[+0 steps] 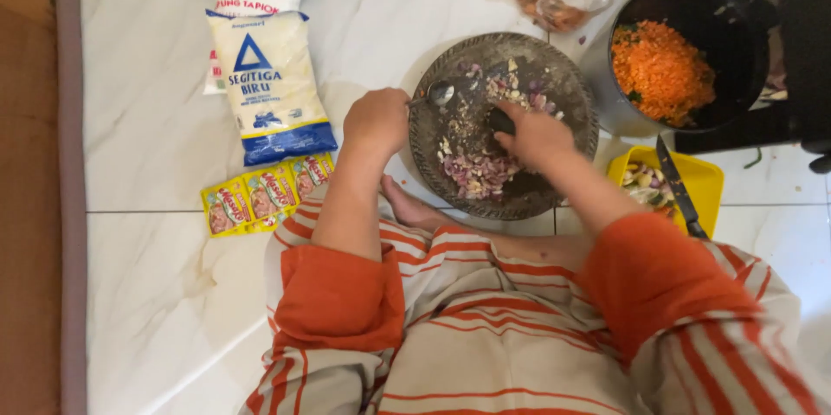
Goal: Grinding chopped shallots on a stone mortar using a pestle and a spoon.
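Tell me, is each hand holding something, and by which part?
The left hand grips a metal spoon by its handle end. The right hand wraps around the top of a dark pestle in the stone mortar.

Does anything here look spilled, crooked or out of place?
Little stands out. A knife lies slanted across the yellow tray, its handle past the rim. A green scrap lies on the floor tiles beside it. The chopped bits stay inside the stone mortar.

head view, straight down, close overhead
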